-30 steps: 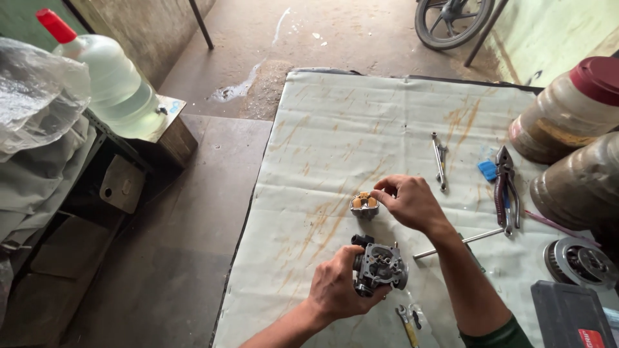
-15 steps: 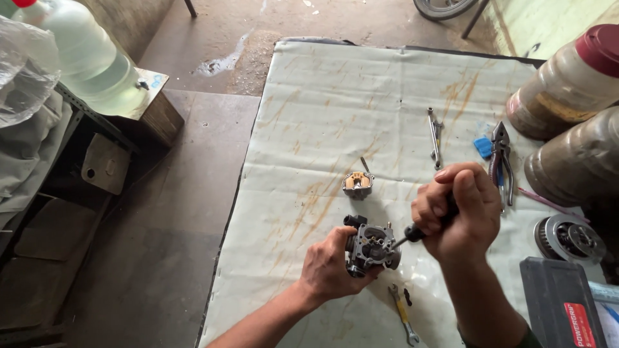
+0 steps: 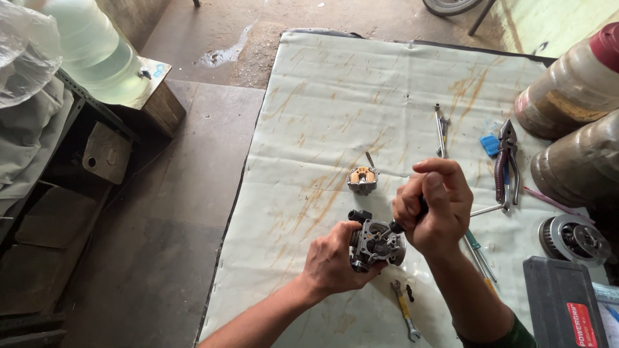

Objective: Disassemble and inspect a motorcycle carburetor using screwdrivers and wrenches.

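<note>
left hand (image 3: 335, 261): closed around a small grey metal carburettor body (image 3: 377, 241), held just above the sheet, open face turned up.
right hand (image 3: 433, 205): fist closed on the dark handle of a screwdriver (image 3: 398, 225); its tip sits in the carburettor body.
carburettor body location: near edge of the sheet, between the two hands.
float bowl (image 3: 362, 180): lies apart on the sheet, just beyond the hands, orange part showing inside.
sheet (image 3: 335, 96): pale, stained and creased, spread over the desk.
small spanner (image 3: 405, 310): flat on the sheet, near the right forearm.
pliers (image 3: 507, 162): on the sheet to the right, beside a blue item.
brown jars (image 3: 570, 90): two, at the right edge.
clear bottle (image 3: 93, 55): on a stand at far left.
</note>
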